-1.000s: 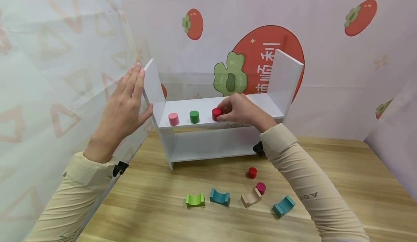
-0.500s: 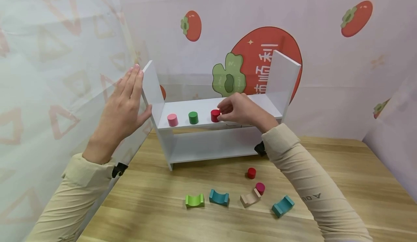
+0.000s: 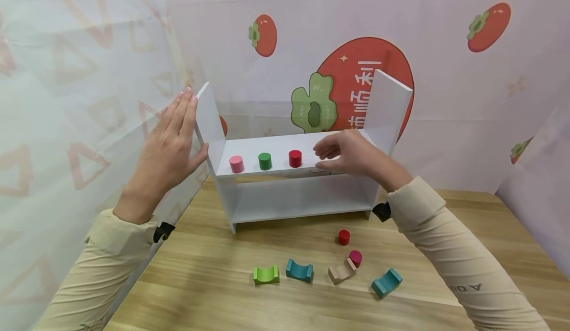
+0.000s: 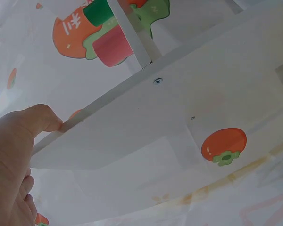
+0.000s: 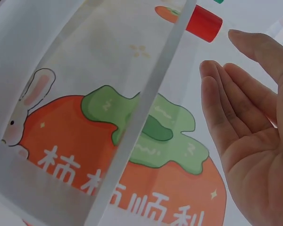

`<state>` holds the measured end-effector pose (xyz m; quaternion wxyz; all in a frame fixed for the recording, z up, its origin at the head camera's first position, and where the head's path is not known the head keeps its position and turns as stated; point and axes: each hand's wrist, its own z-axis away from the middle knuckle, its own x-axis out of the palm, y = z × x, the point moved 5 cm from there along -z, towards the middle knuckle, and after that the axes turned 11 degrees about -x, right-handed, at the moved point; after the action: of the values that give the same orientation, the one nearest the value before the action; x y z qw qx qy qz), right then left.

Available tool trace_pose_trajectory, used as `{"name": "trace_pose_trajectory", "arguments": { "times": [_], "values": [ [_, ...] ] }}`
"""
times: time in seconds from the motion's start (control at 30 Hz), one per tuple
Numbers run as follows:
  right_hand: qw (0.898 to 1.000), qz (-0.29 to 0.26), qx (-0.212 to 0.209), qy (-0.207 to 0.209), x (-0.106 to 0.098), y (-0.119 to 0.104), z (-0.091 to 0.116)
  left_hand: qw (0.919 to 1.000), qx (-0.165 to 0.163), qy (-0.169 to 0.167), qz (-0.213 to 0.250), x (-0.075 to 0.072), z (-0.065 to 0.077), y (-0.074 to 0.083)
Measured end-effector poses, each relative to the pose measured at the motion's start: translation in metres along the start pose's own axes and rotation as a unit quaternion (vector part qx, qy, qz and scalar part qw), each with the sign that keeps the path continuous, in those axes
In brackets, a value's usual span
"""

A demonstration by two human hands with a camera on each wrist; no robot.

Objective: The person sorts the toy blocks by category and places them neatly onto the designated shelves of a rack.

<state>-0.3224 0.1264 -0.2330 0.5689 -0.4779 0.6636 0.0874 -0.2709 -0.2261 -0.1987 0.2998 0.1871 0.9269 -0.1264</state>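
A white two-tier shelf stands on the table. On its upper board, in a row from left to right, sit a pink cylinder block, a green cylinder block and a red cylinder block. My left hand rests on the shelf's left side panel, its fingers straight, with the thumb at the panel's edge in the left wrist view. To the right of the red block, over the upper board, is my right hand. Its thumb and fingers are apart, holding nothing, as the right wrist view confirms.
On the wooden table before the shelf lie a small red cylinder, a crimson cylinder, a lime arch block, two teal arch blocks and a tan arch block. A printed cloth hangs behind.
My right hand has let go of the red cylinder block and moved right, away from it. The block stays on the upper board. My left hand keeps its place.
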Motion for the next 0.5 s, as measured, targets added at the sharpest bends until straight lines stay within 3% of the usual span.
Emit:
{"name": "trace_pose_trajectory", "arguments": {
  "times": [0.27, 0.5],
  "values": [
    [1.0, 0.002, -0.007, -0.018, 0.01, 0.014, 0.031, 0.9999, -0.008, -0.007, -0.005, 0.0, 0.0, -0.001],
    [0.998, -0.001, 0.01, -0.063, 0.029, 0.037, 0.066, 0.9999, -0.006, -0.007, -0.006, -0.001, 0.0, 0.001]
  ]
}}
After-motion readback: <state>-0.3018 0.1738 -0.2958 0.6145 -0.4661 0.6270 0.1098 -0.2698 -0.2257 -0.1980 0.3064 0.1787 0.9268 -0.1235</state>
